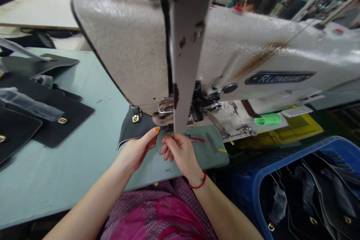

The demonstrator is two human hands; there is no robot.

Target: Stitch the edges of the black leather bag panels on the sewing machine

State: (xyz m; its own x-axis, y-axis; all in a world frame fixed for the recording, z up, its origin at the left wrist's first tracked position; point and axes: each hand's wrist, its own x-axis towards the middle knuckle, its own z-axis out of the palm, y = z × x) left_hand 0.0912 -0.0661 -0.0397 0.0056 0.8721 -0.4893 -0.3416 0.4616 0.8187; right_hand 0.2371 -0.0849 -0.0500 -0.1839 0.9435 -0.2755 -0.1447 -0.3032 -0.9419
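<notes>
Head view, only one I've got. Black panel [128,133] with gold clasp [136,119] sits under the left end of the sewing machine [126,45], toward the near right corner of the surface [64,153].

Left hand [139,150]: thumb and fingers pinching the panel's near edge. Right hand [181,152]: fingers curled in, thumb tip by the index; can't tell if thread is between them. Pink-handled snips [198,139] just beyond it, near the surface's right edge. More panels [56,131] stacked at the left edge; blue basket [255,195] past the right edge.

My risks: left thumb is close to the stitching zone, so a pedal tap could nick it. Upright bar [187,45] blocks my look at the needle, so misalignment could slip by. Uneven pull might skew the panel; the metal clasp could catch the foot.
</notes>
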